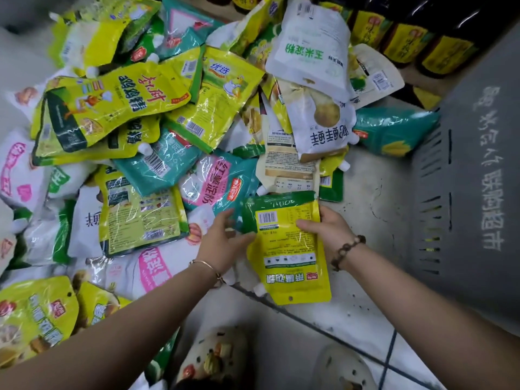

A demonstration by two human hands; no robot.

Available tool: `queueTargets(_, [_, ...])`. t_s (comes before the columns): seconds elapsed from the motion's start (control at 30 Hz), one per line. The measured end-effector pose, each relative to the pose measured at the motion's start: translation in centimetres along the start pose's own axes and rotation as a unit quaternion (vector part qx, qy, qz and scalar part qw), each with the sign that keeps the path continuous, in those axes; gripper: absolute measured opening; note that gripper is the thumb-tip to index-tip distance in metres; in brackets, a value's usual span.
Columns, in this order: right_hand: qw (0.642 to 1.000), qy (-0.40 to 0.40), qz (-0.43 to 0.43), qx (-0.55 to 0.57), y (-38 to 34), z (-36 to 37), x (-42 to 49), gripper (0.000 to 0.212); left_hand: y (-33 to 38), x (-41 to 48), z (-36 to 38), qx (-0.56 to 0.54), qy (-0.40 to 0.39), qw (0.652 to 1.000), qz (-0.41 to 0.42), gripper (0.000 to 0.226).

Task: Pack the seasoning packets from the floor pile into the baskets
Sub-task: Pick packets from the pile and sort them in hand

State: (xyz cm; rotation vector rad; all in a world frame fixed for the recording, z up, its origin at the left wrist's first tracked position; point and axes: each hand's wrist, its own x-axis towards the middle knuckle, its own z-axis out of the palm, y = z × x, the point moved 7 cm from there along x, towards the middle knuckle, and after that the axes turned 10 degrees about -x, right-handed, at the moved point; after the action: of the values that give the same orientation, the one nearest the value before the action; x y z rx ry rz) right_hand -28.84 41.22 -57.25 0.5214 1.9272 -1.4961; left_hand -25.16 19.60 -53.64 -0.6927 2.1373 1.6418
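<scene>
Right hand (pixel 329 229) pinches the yellow packet (pixel 292 251), left hand (pixel 222 237) spread beside it — basket (pixel 464 178) off right, right hand nearer.

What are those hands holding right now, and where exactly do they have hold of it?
The right hand pinches a yellow-green packet by its right edge, thumb on the front. The left hand only touches its left edge with the thumb.
</scene>
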Motion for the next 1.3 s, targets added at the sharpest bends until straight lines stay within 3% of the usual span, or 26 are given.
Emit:
queueTargets(0.13, [0.987,-0.019,-0.037,0.154,-3.0,-0.2,0.5,0.026,1.8,1.1,1.0,-0.156,-0.046,0.985,-0.05,0.064])
queueTargets(0.23, [0.974,-0.002,-0.054,0.222,-5.5,0.6,0.9,0.025,3.8,1.9,1.2,-0.266,-0.096,0.956,-0.075,0.03])
queueTargets(0.3, [0.966,0.016,-0.07,0.248,-7.2,1.0,1.2,0.024,5.3,2.3,0.9,-0.273,-0.096,0.955,-0.062,0.014])
queueTargets(0.47, [0.973,0.099,-0.09,0.188,-11.4,0.4,2.8,0.013,8.0,3.9,-1.0,-0.259,0.0,0.966,-0.014,0.015])
queueTargets(0.6, [0.948,0.281,-0.139,0.056,-15.4,-5.2,4.7,0.028,9.0,3.9,-1.6,-0.329,0.019,0.944,-0.009,0.014])
queueTargets(0.67, [0.937,0.325,-0.127,-0.03,-16.4,-7.6,6.0,0.043,8.8,3.9,-1.7,-0.345,0.022,0.938,-0.018,0.014])
queueTargets(0.8, [0.914,0.323,-0.076,-0.233,-16.3,-8.6,8.6,0.077,7.8,4.2,-2.3,-0.33,0.045,0.942,-0.033,0.013])
queueTargets(1.0, [0.916,0.297,-0.022,-0.269,-16.3,-9.0,9.8,0.097,7.3,4.1,-2.5,-0.31,0.056,0.948,-0.047,0.012])
queueTargets(1.1, [0.93,0.306,0.002,-0.206,-15.9,-9.4,9.5,0.08,7.4,4.1,-2.7,-0.314,0.055,0.946,-0.055,0.012])
queueTargets(1.17, [0.96,0.254,0.011,-0.119,-14.9,-8.8,9.5,0.061,7.3,4.0,-2.9,-0.321,0.059,0.943,-0.055,0.011])
queueTargets(1.3, [0.986,0.155,0.059,-0.016,-12.9,-7.4,8.7,0.062,7.0,4.0,-3.1,-0.335,0.071,0.937,-0.059,0.011])
